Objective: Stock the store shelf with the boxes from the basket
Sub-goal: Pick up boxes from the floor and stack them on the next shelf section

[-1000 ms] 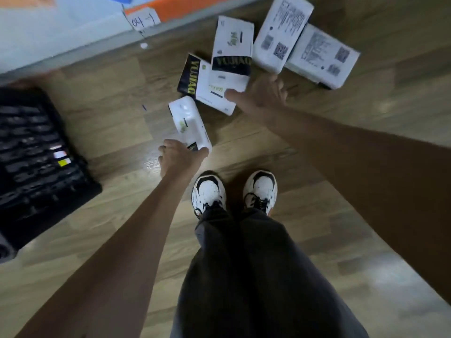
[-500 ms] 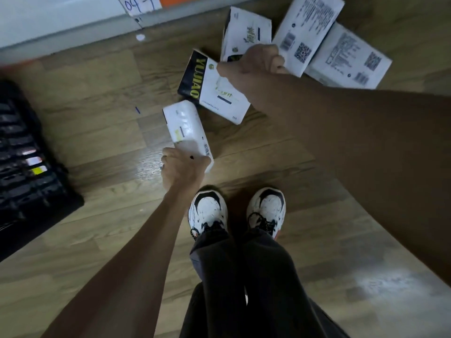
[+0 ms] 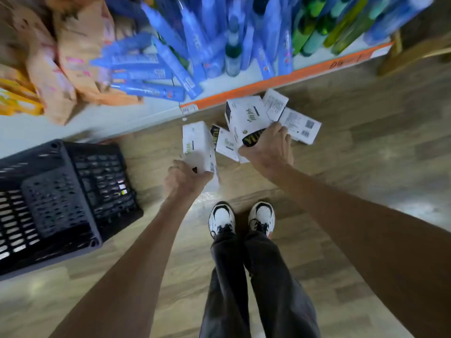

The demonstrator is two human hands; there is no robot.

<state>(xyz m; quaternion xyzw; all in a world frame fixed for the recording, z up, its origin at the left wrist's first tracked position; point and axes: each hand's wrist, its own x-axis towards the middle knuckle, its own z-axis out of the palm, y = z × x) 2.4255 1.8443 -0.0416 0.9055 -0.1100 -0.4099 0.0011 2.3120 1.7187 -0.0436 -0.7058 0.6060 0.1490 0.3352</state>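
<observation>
Boxes (image 3: 198, 147) now aloft in both hands (image 3: 185, 181)

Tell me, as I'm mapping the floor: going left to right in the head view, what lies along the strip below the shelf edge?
black basket → upright white box held by the left hand → black-banded box held by the right hand → QR-code box on the floor.

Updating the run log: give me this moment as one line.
left hand: grips left box | right hand: grips right box | other boxes: on floor by shelf | basket: on floor, left
</observation>
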